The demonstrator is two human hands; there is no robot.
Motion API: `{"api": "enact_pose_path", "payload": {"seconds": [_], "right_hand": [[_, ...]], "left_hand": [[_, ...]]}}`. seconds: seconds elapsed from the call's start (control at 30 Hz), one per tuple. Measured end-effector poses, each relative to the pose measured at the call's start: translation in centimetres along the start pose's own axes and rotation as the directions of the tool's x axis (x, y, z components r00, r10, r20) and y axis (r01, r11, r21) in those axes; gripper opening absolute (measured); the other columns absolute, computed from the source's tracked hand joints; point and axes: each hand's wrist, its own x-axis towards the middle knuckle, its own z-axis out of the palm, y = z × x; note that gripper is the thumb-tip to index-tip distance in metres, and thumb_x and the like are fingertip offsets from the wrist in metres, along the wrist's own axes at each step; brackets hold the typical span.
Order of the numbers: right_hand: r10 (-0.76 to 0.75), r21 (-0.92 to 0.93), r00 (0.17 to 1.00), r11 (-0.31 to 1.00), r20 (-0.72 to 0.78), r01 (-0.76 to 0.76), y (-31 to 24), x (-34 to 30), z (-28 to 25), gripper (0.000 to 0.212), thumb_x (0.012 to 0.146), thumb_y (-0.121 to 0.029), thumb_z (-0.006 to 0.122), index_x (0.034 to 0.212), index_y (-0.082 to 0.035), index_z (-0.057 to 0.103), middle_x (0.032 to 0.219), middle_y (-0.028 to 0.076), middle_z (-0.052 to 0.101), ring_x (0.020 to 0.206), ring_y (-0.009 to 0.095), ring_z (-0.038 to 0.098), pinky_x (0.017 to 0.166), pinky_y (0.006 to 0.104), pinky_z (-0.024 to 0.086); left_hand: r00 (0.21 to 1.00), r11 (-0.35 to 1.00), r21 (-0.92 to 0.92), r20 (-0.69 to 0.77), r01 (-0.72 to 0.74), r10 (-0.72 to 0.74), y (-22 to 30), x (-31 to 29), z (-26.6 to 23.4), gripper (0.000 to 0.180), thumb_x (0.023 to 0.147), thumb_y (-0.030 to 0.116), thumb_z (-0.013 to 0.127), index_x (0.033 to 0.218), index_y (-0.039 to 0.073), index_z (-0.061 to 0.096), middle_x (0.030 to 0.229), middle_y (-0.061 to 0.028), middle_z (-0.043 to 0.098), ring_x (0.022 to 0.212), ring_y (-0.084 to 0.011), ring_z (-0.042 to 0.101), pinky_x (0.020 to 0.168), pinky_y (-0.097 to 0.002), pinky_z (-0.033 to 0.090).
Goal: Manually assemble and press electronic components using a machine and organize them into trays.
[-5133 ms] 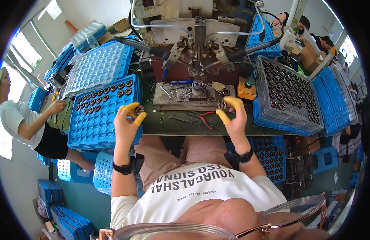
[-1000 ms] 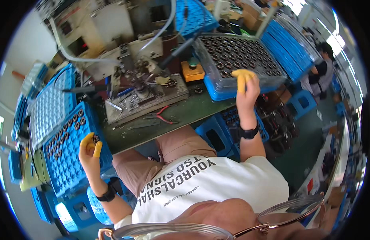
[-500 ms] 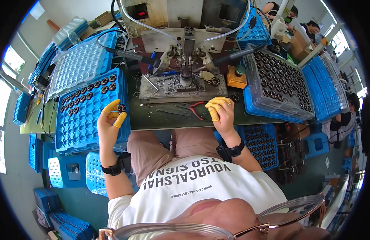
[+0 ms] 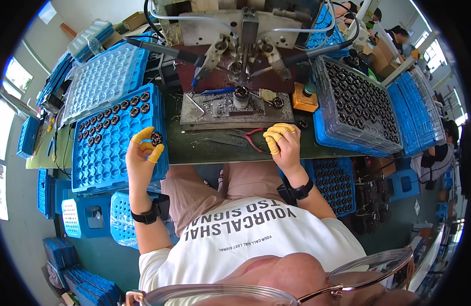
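My left hand [image 4: 144, 150] hangs over the near right corner of the blue tray [image 4: 100, 153] on my left, the fingers in yellow finger cots, and it pinches a small dark round part [image 4: 156, 137] between thumb and forefinger, just above the tray's edge. The tray is a grid of pockets; a few rows at its far end hold the same dark round parts [image 4: 121, 109], and the pockets nearer to me show bare blue. Beyond it lies a clear plastic cover tray [image 4: 100, 79] over another blue one.

My right hand [image 4: 282, 144] rests at the front edge of the counter [image 4: 215, 148], its yellow-capped fingers curled loosely inward; I cannot tell whether anything lies inside them. Just to its left on the counter lie red-handled pliers [image 4: 253, 138] and a flat grey tool.

In front of me sits a grey metal plate [image 4: 215, 109] scattered with filings, with one round part [image 4: 240, 94] standing on the fixture at its middle, under the machine's arms and hoses [image 4: 245, 30]. An orange block [image 4: 303, 101] stands at the plate's right end. To the right of that a clear bin on a blue crate [image 4: 355, 109] is packed with rows of dark round parts. Under the counter, by my right knee, another blue tray [image 4: 335, 183] holds more of them. I wear a black band on each wrist
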Motion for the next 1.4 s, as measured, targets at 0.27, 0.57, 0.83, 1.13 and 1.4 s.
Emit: {"api": "enact_pose_path", "payload": {"seconds": [0.27, 0.57, 0.83, 1.13, 1.4], "right_hand": [[0.193, 0.392, 0.978, 0.908, -0.074, -0.149, -0.7, 4.2, 0.4, 0.008, 0.088, -0.008, 0.063, 0.091, -0.004, 0.069, 0.094, 0.01, 0.067, 0.088, 0.027, 0.063, 0.082, 0.0354, 0.046], [0.226, 0.408, 0.972, 0.884, 0.056, -0.229, -0.9, 10.5, 4.0, 0.041, 0.076, -0.024, 0.081, 0.11, -0.006, 0.067, 0.103, 0.011, 0.068, 0.094, 0.027, 0.063, 0.082, 0.0352, 0.048], [0.381, 0.864, 0.844, 0.182, 0.378, -0.469, -1.8, 9.1, -0.8, 0.039, 0.087, -0.012, 0.073, 0.122, 0.0, 0.061, 0.113, 0.002, 0.064, 0.102, 0.01, 0.058, 0.093, 0.0249, 0.044], [0.399, 0.892, 0.83, 0.064, 0.388, -0.448, -2.1, 7.2, -3.7, 0.051, 0.085, -0.017, 0.075, 0.129, 0.001, 0.055, 0.122, 0.006, 0.061, 0.107, 0.012, 0.057, 0.096, 0.0259, 0.043], [0.381, 0.882, 0.876, 0.244, 0.295, -0.403, -3.2, 6.9, -4.6, 0.049, 0.081, -0.009, 0.077, 0.125, 0.0, 0.057, 0.123, 0.005, 0.059, 0.112, 0.015, 0.054, 0.1, 0.0295, 0.04]], "left_hand": [[0.999, 0.991, 0.126, -0.009, -0.04, 0.042, 0.7, -0.1, 0.3, 0.04, 0.079, -0.007, 0.073, 0.117, -0.003, 0.061, 0.1, -0.0031, 0.05, 0.076, -0.0067, 0.056, 0.066, -0.0176, 0.046], [0.999, 0.99, 0.135, -0.022, -0.039, 0.042, 0.3, 0.0, 0.5, 0.039, 0.078, -0.005, 0.075, 0.116, -0.003, 0.063, 0.102, -0.003, 0.052, 0.077, -0.0071, 0.057, 0.066, -0.0182, 0.048], [0.999, 0.988, 0.148, 0.009, -0.043, 0.042, 0.7, 0.1, 0.4, 0.039, 0.078, -0.006, 0.074, 0.115, -0.004, 0.063, 0.1, -0.0021, 0.05, 0.076, -0.0065, 0.056, 0.066, -0.0178, 0.046], [0.998, 0.982, 0.178, 0.025, -0.061, 0.057, 0.7, 0.2, 0.5, 0.039, 0.078, -0.008, 0.074, 0.115, -0.003, 0.063, 0.098, -0.0013, 0.047, 0.073, -0.0051, 0.051, 0.065, -0.0168, 0.043], [0.997, 0.975, 0.209, 0.016, -0.075, 0.073, 0.7, 0.0, 0.5, 0.041, 0.077, -0.009, 0.074, 0.116, -0.003, 0.063, 0.099, -0.0011, 0.049, 0.075, -0.0054, 0.053, 0.067, -0.0171, 0.045]]}}
